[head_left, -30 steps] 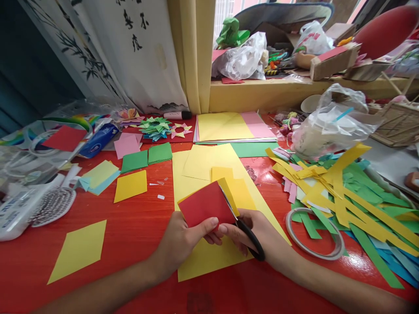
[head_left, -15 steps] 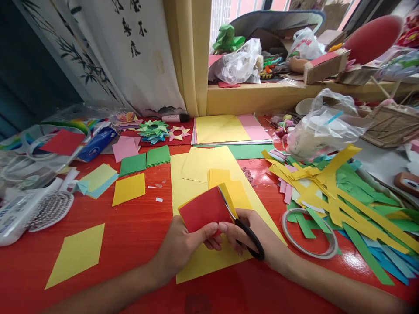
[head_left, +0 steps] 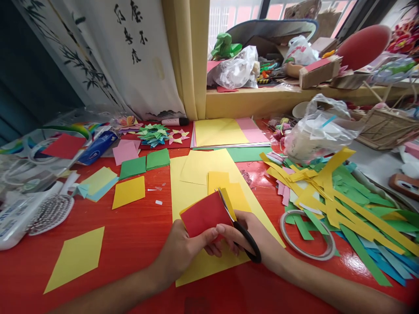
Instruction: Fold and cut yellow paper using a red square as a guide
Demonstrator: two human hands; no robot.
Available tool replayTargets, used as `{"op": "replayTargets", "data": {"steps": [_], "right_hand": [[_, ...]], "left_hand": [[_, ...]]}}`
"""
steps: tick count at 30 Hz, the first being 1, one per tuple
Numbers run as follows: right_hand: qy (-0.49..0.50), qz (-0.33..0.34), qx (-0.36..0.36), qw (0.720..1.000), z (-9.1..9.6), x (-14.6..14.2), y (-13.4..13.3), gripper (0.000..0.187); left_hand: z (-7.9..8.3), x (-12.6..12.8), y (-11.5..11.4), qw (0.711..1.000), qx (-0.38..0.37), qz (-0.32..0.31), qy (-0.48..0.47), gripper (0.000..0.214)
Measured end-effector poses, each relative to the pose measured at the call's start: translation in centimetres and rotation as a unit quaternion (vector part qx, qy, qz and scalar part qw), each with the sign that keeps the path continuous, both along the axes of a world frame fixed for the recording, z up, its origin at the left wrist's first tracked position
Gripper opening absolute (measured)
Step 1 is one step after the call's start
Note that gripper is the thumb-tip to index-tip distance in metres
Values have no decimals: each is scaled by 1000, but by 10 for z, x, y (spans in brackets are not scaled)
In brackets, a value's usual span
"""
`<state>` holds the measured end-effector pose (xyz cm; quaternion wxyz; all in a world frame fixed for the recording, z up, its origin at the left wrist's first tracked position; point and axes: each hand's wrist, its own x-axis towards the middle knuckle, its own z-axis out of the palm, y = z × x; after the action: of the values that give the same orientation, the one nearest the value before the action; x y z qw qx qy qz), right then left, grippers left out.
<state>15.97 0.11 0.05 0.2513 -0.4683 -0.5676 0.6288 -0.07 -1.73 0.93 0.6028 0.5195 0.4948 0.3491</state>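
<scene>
My left hand (head_left: 188,250) pinches a red paper square (head_left: 205,214), with yellow paper showing behind its top and right edges. Black-handled scissors (head_left: 248,240) are in my right hand (head_left: 250,233), their blades along the right edge of the red and yellow paper. A narrow yellow strip lies to the right of the blades. Both thumbs meet near the lower corner of the red square. Beneath my hands spreads a large pale yellow sheet (head_left: 183,275), with smaller yellow pieces (head_left: 237,197) on it.
Green squares (head_left: 132,167), an orange-yellow square (head_left: 128,192) and a yellow square (head_left: 77,258) lie to the left, near a hairbrush (head_left: 52,213). At right are a tape roll (head_left: 284,233) and a heap of paper strips (head_left: 332,198). Stacked sheets (head_left: 218,132) lie at the back.
The scissor blades look a little more closed along the paper's edge. The whole view has shifted slightly; both hands stay in nearly the same place.
</scene>
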Motion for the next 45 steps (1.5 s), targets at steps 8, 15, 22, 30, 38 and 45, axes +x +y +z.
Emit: {"op": "replayTargets", "data": {"steps": [8, 15, 22, 30, 38, 45], "right_hand": [[-18, -4, 6, 1000, -2, 1, 1, 39], [-17, -2, 8, 1000, -3, 3, 1, 35], [-19, -19, 14, 1000, -6, 2, 0, 36], [4, -25, -1, 1000, -4, 1, -3, 36], [22, -27, -14, 999, -7, -1, -1, 36], [-10, -42, 10, 999, -1, 4, 9, 24]], "left_hand": [[-2, -1, 0, 1000, -7, 8, 18, 30], [-7, -2, 0, 999, -29, -27, -24, 26], [-11, -3, 2, 997, -57, -6, -50, 27], [-13, -4, 4, 993, -92, 7, -79, 23], [-16, -5, 3, 993, -85, 5, -82, 20], [-13, -7, 5, 996, -40, 28, -81, 20]]}}
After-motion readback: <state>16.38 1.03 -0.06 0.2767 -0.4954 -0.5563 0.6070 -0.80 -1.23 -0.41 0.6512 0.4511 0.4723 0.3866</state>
